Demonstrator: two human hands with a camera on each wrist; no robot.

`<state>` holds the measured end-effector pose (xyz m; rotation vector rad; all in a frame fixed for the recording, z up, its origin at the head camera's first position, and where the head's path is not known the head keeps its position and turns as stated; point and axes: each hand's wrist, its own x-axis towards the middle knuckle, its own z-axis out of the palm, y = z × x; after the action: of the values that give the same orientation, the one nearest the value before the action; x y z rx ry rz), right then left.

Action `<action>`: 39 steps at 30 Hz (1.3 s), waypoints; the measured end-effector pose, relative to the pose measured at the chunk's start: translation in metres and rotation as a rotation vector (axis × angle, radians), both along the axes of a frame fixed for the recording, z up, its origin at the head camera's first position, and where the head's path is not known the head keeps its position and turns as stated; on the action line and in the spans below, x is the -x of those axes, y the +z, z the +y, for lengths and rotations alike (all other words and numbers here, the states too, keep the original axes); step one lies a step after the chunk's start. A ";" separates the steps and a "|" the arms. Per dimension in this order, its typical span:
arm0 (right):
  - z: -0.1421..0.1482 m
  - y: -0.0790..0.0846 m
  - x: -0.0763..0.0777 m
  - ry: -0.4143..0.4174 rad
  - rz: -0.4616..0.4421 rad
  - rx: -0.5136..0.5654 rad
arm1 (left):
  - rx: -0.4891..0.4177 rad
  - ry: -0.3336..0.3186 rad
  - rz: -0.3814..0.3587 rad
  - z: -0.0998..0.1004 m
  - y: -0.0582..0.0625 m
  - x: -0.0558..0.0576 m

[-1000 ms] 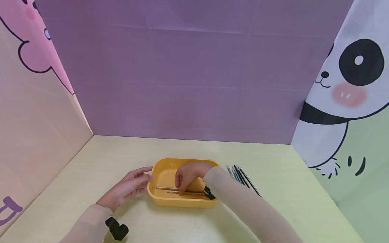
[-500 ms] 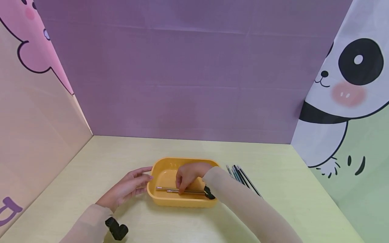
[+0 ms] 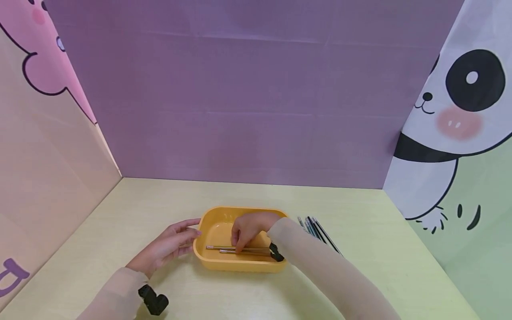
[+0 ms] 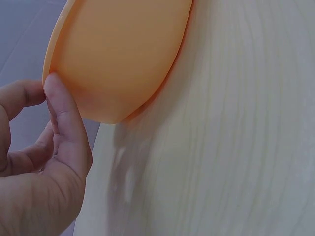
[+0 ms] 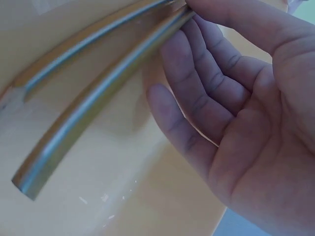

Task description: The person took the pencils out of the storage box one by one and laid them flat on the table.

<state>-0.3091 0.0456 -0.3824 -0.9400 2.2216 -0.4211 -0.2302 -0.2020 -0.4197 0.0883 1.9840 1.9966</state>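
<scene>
A yellow plastic tray (image 3: pixel 240 266) with rounded corners stands on the table. My left hand (image 3: pixel 172 246) is at its left end; in the left wrist view the thumb and a finger pinch the tray's rim (image 4: pixel 48 59). My right hand (image 3: pixel 250 229) reaches down inside the tray. Two slim gold-coloured pencils lie there side by side along the front wall. The right thumb and fingertips pinch the nearer pencil (image 5: pixel 98 105), while the other pencil (image 5: pixel 83 42) lies just beyond it. The right wrist and sleeve hide the pencils' right ends.
Several dark and silvery pencils (image 3: pixel 316 229) lie in a loose bundle on the table right of the tray, partly behind the right sleeve. A purple wall (image 3: pixel 248 111) closes off the back, with printed panels at both sides.
Both hands, the tray and the bundle stay in place. The pencils in the tray shift only very slightly under the right fingers.
</scene>
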 end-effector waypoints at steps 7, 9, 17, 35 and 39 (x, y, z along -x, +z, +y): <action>0.002 0.006 0.002 0.013 0.011 0.001 | -0.002 0.009 -0.007 0.001 0.001 0.000; 0.004 0.009 0.001 0.017 0.020 -0.002 | 0.001 0.007 -0.007 0.001 0.001 0.000; 0.010 0.023 -0.001 -0.005 0.047 -0.021 | 0.007 0.001 -0.005 0.001 0.001 -0.001; 0.020 0.040 0.003 0.006 0.066 0.005 | 0.004 0.002 0.005 0.000 0.000 -0.001; 0.025 0.043 0.004 -0.004 0.071 0.018 | 0.010 0.002 0.006 0.000 0.000 -0.001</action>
<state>-0.3128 0.0703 -0.3391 -0.9734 2.2875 -0.4158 -0.2294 -0.2016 -0.4197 0.0899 1.9976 1.9898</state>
